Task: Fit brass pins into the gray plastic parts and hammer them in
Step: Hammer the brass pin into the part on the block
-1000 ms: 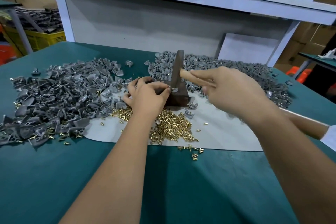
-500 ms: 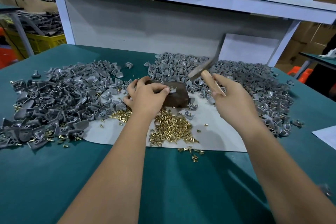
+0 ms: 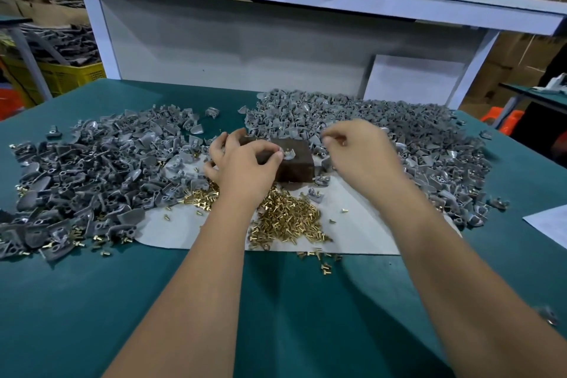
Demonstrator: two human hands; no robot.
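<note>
Part on block: a gray plastic part (image 3: 288, 154) with a brass pin in it lies flat on the dark brown block (image 3: 294, 163).
Left hand (image 3: 245, 163): thumb and forefinger pinch the part's left edge.
Right hand (image 3: 359, 150): blurred, fingers curled, just right of the block; whether it holds anything I cannot tell.
Hammer: not visible.
Brass pins (image 3: 288, 218): shiny heap near the block, on pale sheet (image 3: 362, 224).
Gray piles (image 3: 92, 169): matte, curved shells left and far right.
</note>
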